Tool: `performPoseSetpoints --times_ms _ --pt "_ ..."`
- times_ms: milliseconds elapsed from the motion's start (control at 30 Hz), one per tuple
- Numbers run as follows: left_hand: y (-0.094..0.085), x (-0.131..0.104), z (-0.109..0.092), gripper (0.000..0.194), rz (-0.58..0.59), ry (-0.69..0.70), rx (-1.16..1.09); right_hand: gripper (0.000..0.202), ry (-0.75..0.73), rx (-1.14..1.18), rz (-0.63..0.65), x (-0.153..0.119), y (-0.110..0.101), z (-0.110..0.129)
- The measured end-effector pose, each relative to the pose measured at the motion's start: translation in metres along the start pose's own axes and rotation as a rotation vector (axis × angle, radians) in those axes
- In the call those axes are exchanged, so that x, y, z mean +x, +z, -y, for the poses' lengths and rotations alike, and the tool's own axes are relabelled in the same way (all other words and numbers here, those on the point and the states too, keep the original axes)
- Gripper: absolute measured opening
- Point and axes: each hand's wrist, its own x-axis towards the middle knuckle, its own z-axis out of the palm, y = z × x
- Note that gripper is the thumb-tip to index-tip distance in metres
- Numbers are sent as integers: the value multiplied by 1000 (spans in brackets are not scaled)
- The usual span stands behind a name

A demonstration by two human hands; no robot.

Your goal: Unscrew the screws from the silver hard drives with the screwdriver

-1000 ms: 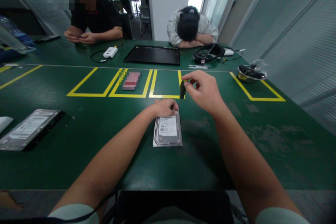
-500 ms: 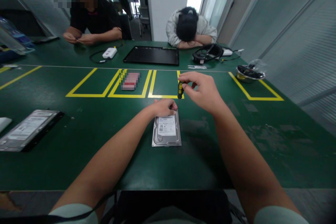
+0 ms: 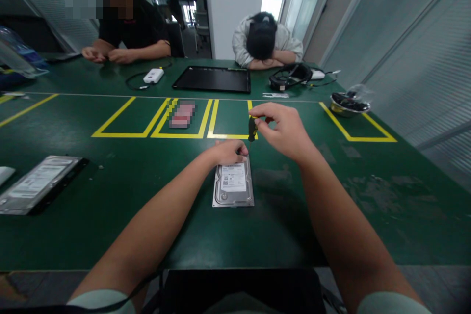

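Note:
A silver hard drive (image 3: 233, 184) with a white label lies flat on the green table, one short side toward me. My left hand (image 3: 232, 152) is closed over its far end, fingers curled at the far edge. Above the drive's far right corner, my right hand (image 3: 281, 125) pinches a small black and yellow screwdriver (image 3: 252, 130), held upright with its shaft pointing down. The tip is near that corner; whether it touches a screw is too small to tell.
A second hard drive (image 3: 40, 184) lies at the left. Yellow tape outlines (image 3: 119, 135) mark the table, with a blurred pink item (image 3: 183, 114) in one. Beyond are a dark flat panel (image 3: 212, 80), a black headset (image 3: 290, 76), a metal bowl (image 3: 349, 104) and two people seated opposite.
The screwdriver handle has turned between my right fingers, showing more of its dark side. My left hand stays on the drive. The person at far left has shifted their hands slightly.

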Motion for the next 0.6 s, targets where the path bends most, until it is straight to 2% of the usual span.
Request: performPoseSetpoints --times_ms 200,400,600 --pt "-1 -1 -2 25 2 -6 6 9 -5 -38 -27 1 1 -2" --pt "-1 0 -2 25 0 -16 4 21 -20 25 38 0 -2 0" --pt "0 0 -1 25 6 -5 9 7 -2 -24 -14 1 -1 0"
